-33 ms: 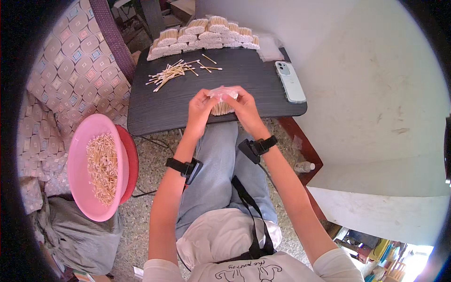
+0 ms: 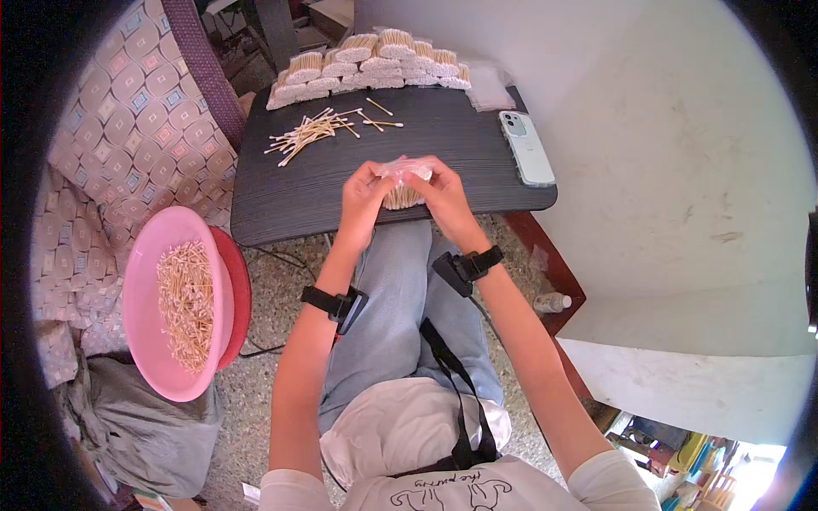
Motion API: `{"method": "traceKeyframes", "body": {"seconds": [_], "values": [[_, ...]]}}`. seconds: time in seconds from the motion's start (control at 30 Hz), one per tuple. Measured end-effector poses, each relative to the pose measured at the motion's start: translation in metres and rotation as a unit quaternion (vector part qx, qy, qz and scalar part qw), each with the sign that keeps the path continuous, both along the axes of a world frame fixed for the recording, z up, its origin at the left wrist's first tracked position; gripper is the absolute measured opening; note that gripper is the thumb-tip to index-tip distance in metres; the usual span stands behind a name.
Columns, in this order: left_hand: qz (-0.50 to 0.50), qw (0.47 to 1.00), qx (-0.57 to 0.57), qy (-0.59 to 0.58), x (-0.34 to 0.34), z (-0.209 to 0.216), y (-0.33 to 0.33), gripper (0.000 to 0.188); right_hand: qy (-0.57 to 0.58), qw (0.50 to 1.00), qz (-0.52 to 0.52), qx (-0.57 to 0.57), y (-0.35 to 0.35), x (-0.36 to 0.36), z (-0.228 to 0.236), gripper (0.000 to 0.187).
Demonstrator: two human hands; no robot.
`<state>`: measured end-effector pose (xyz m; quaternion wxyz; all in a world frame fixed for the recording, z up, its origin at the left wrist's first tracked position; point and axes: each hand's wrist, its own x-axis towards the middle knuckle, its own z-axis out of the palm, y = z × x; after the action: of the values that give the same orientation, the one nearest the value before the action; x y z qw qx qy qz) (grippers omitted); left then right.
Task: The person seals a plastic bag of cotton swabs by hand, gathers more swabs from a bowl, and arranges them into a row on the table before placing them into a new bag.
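Note:
Between both hands is a clear plastic bag of cotton swabs (image 2: pixel 403 198), held at the near edge of the black table (image 2: pixel 452 145). My left hand (image 2: pixel 365 189) pinches the bag's top on one side. My right hand (image 2: pixel 445 189) pinches it on the other, both thumbs pressed close together on the plastic. White swab tips show under the film, with the wooden sticks below. Beyond my left hand lies a loose pile of cotton swabs (image 2: pixel 311 134), with a few single ones to its right.
Filled swab bags (image 2: pixel 375 64) are stacked along the table's far edge, beside flat clear bags (image 2: pixel 490 88). A white phone (image 2: pixel 528 152) lies at the right edge. A pink basin (image 2: pixel 141 298) of swabs stands at left on a red support (image 2: pixel 239 298). A wall (image 2: pixel 665 170) rises at right.

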<state>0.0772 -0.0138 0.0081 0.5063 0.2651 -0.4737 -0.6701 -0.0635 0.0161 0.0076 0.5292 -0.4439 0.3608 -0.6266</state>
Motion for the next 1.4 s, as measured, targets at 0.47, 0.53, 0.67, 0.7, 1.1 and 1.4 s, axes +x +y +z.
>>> {"method": "traceKeyframes", "body": {"seconds": [0.47,0.53,0.67,0.7,1.1,1.4], "values": [[-0.005,0.999,0.050,-0.005,-0.007,0.001,0.000,0.009,0.014,0.999,0.018,0.048,-0.003,0.003,0.002,0.023],[-0.002,0.998,0.067,0.005,-0.009,0.004,0.002,0.009,0.009,0.999,0.015,0.052,-0.003,0.003,0.002,0.022],[0.004,0.999,0.042,-0.023,-0.010,0.000,0.001,0.009,0.021,0.999,-0.002,0.050,-0.002,0.006,0.003,0.018],[0.012,0.998,0.031,-0.045,-0.010,-0.001,0.000,0.010,0.021,0.999,-0.001,0.050,-0.002,0.007,0.003,0.018],[-0.021,0.995,0.089,0.036,-0.009,0.000,-0.002,0.015,-0.125,0.989,0.050,0.065,-0.001,-0.004,-0.001,0.027],[-0.063,0.994,0.068,0.050,-0.004,-0.005,-0.008,0.029,-0.070,0.995,0.045,0.058,-0.003,-0.001,0.001,0.014]]}}
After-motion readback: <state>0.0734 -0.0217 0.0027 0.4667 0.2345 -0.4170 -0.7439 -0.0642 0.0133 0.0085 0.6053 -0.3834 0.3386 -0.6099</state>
